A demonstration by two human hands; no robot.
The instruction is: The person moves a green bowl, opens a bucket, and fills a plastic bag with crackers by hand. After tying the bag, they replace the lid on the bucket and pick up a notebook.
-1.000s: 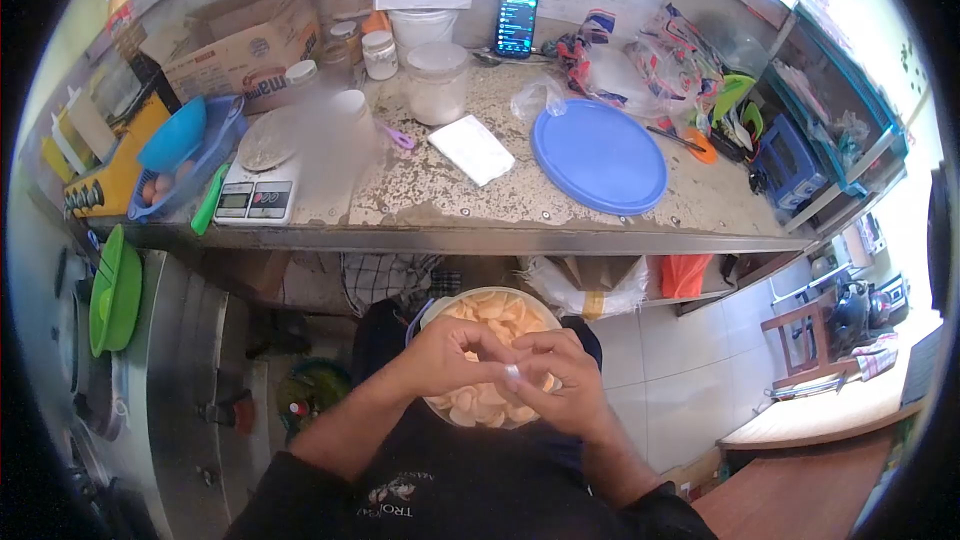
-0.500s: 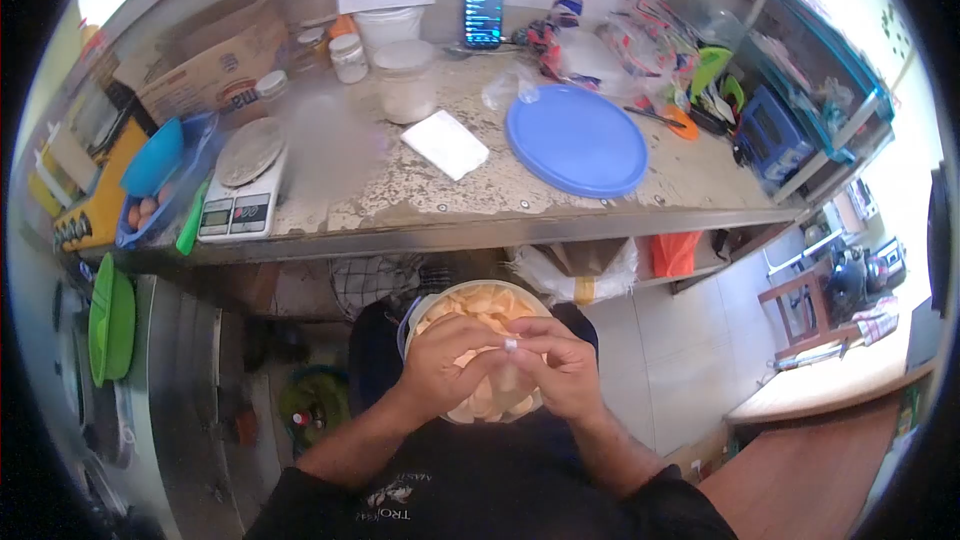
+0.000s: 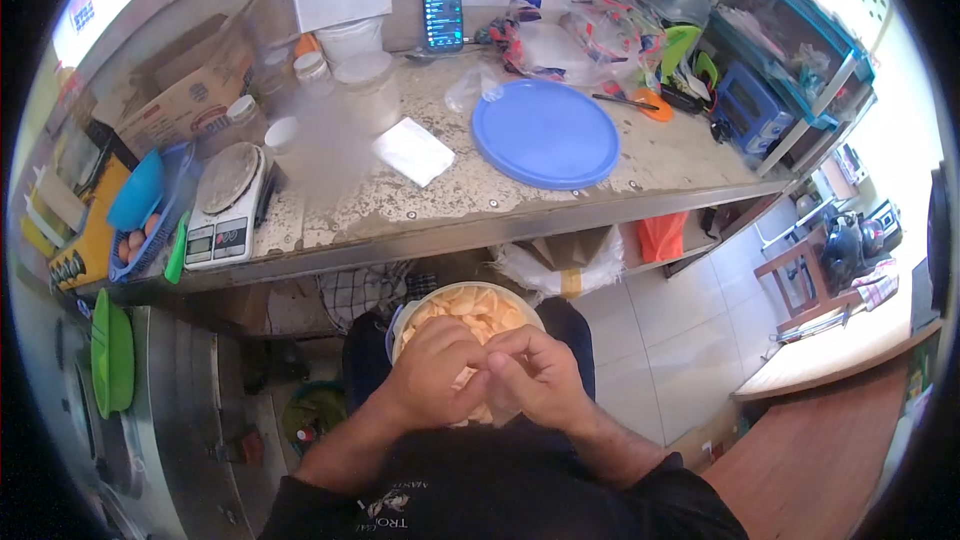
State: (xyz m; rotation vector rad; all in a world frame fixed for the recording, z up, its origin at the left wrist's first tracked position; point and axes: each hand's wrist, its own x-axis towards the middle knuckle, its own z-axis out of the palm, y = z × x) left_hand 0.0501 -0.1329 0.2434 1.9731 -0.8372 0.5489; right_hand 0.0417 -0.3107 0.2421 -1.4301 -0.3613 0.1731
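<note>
My left hand (image 3: 438,368) and my right hand (image 3: 540,375) meet in front of my body, fingers pinched together. Between them they grip a small clear plastic bag (image 3: 506,402), which hangs below the right fingers; its top edge is hidden by the fingertips. Directly beneath is a round tub (image 3: 397,338) on my lap, full of thin pale-yellow chips (image 3: 490,305). Both hands overlap the near half of the tub, covering many of the chips.
On the worn workbench (image 3: 400,205) are a blue round lid (image 3: 545,135), a folded white cloth (image 3: 414,152), a kitchen scale (image 3: 225,215), jars (image 3: 366,90) and a propped phone (image 3: 442,13). A blue basket (image 3: 150,240) holds eggs. The bench's front edge lies just beyond the tub.
The camera view has shifted, so the bench things appear further left. My fingers have closed in over the bag's top, and the small white bit between them is now hidden.
</note>
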